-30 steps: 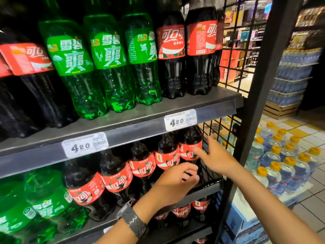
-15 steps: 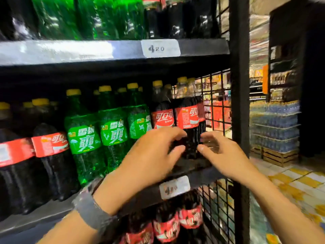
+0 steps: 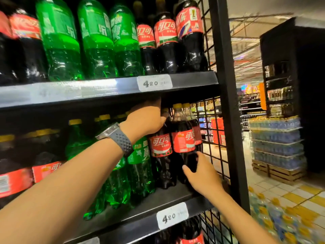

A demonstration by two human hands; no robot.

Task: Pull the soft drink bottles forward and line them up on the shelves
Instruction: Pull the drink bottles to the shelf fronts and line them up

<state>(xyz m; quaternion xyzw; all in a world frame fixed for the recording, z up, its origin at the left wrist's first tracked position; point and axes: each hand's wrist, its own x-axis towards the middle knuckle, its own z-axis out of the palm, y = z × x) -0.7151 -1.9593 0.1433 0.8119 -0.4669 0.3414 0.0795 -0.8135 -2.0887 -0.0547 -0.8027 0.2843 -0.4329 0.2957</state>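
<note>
On the middle shelf (image 3: 168, 199) stand green soda bottles (image 3: 139, 166) and, at the right end, dark cola bottles with red labels. My left hand (image 3: 146, 118), with a watch on its wrist, reaches under the upper shelf and grips the neck of a cola bottle (image 3: 161, 148). My right hand (image 3: 202, 175) holds the lower body of the rightmost cola bottle (image 3: 183, 143), thumb on its front and fingers round its right side. Both bottles stand upright near the shelf's back.
The upper shelf (image 3: 193, 80) carries more green and cola bottles at its front edge. A black wire side panel (image 3: 211, 138) and post (image 3: 228, 120) close the rack's right end. Price tags (image 3: 172, 215) sit on the shelf edges. Stacked water packs (image 3: 276, 141) stand across the aisle.
The view has risen from the lower shelf to the middle one. My left hand went up to a cola bottle's neck. My right hand closed round the rightmost bottle's lower body.
</note>
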